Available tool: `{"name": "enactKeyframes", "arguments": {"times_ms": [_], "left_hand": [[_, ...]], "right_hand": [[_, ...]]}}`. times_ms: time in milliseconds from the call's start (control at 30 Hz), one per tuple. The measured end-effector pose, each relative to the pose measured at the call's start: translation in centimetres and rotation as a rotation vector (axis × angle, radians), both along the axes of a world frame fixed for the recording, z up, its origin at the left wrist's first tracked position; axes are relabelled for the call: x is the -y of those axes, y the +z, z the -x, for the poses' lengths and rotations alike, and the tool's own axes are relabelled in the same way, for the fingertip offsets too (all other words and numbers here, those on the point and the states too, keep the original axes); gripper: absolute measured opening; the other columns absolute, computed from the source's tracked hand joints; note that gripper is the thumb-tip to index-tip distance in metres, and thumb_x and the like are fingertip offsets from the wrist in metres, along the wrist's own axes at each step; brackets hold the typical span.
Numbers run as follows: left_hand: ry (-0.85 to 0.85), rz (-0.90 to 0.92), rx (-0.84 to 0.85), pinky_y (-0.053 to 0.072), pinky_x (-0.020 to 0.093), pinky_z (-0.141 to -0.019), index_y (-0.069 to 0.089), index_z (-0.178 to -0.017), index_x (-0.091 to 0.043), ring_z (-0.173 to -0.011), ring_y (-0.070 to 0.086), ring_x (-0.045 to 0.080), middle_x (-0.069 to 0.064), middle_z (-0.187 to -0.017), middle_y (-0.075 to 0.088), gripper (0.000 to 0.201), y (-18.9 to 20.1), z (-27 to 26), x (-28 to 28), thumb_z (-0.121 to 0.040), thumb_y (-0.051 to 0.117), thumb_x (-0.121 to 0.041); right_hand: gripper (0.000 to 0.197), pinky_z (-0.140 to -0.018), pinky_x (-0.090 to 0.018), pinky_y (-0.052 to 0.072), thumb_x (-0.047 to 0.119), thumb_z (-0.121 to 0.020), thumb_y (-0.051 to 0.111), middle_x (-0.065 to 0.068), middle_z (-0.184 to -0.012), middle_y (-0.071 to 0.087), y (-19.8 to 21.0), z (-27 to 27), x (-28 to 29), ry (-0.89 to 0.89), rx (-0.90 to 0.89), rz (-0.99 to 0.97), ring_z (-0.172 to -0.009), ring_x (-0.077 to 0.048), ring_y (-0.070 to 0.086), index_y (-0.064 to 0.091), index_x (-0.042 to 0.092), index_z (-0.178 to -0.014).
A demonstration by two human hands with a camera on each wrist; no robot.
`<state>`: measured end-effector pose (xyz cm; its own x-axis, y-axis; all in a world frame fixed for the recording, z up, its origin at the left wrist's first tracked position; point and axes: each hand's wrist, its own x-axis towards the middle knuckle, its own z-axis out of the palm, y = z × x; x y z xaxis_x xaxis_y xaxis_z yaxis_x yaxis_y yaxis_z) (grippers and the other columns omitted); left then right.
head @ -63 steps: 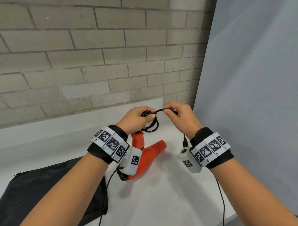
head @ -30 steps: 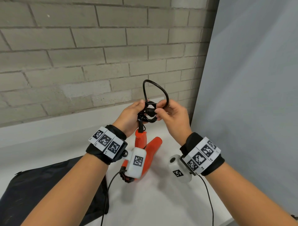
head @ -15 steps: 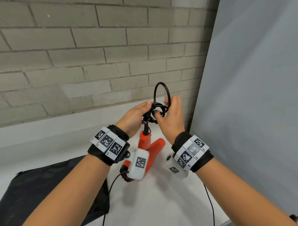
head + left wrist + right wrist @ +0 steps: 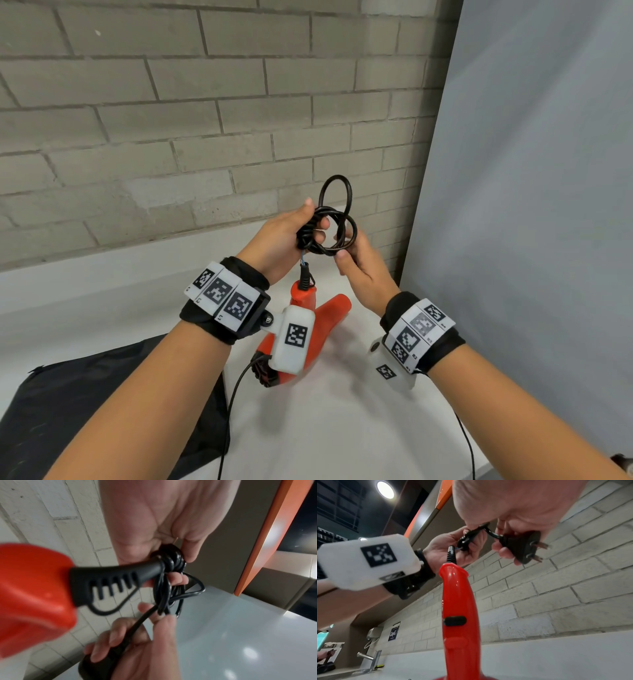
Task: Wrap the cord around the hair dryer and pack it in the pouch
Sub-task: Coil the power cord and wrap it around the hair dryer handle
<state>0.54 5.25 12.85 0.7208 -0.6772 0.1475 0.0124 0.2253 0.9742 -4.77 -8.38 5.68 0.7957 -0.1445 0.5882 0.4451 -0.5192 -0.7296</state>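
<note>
The red hair dryer (image 4: 317, 329) stands on the white table (image 4: 335, 428), handle up, partly hidden in the head view by the white camera block (image 4: 294, 339) on the left wrist. Above it the left hand (image 4: 277, 240) has its grip pinched on the bundled black cord (image 4: 325, 229), coiled just past the strain relief (image 4: 111, 582). The right hand (image 4: 363, 270) curls its fingers round the plug (image 4: 520, 547) and a loop of cord. The black pouch (image 4: 113, 404) lies flat at the table's left, near the dryer. A grey brick wall (image 4: 205, 120) stands behind, a grey panel (image 4: 531, 205) to the right.
</note>
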Motion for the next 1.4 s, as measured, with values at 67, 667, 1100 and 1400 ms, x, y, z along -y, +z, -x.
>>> {"name": "enactKeyframes", "arguments": {"times_ms": [67, 667, 1100, 1400], "left_hand": [[-0.025, 0.029, -0.026, 0.044, 0.018, -0.059, 0.056, -0.088, -0.012, -0.052, 0.046, 0.006, -0.007, -0.065, 0.059, 0.032, 0.3, 0.2, 0.0, -0.097, 0.031, -0.029], [0.011, 0.017, -0.052, 0.047, 0.021, -0.055, 0.052, -0.088, -0.023, -0.043, 0.040, 0.003, -0.002, -0.074, 0.046, 0.021, -0.5, 0.1, 0.7, -0.097, 0.034, -0.019], [0.101, -0.184, 0.232, 0.050, 0.021, -0.058, 0.060, -0.087, -0.018, -0.040, 0.039, 0.002, -0.004, -0.069, 0.048, 0.010, -0.4, 0.2, 0.4, -0.090, 0.052, -0.013], [0.094, -0.409, 0.387, 0.053, 0.029, -0.071, 0.060, -0.109, -0.011, -0.044, 0.050, -0.004, -0.005, -0.072, 0.050, 0.021, -0.4, 0.2, 0.5, -0.090, 0.051, -0.012]], "right_hand": [[0.055, -0.058, -0.030, 0.039, 0.060, -0.086, 0.035, -0.003, -0.067, 0.044, -0.7, 0.2, 0.5, -0.012, 0.000, 0.010, -0.060, -0.010, 0.040, 0.049, 0.009, -0.102], [0.032, -0.065, -0.008, 0.044, -0.005, -0.091, 0.034, 0.006, -0.073, 0.052, 0.3, 0.0, 1.7, 0.066, -0.339, -0.024, -0.068, -0.011, 0.050, 0.054, 0.019, -0.101], [0.020, -0.061, -0.003, 0.036, 0.006, -0.093, 0.044, -0.005, -0.079, 0.062, 2.2, -0.3, 2.8, -0.224, -0.121, -0.038, -0.066, 0.001, 0.050, 0.063, 0.002, -0.096], [0.018, -0.074, -0.032, 0.046, 0.014, -0.091, 0.049, -0.003, -0.086, 0.063, 6.1, 1.3, 2.7, -0.407, 0.033, 0.180, -0.082, -0.019, 0.057, 0.067, 0.010, -0.091]]}}
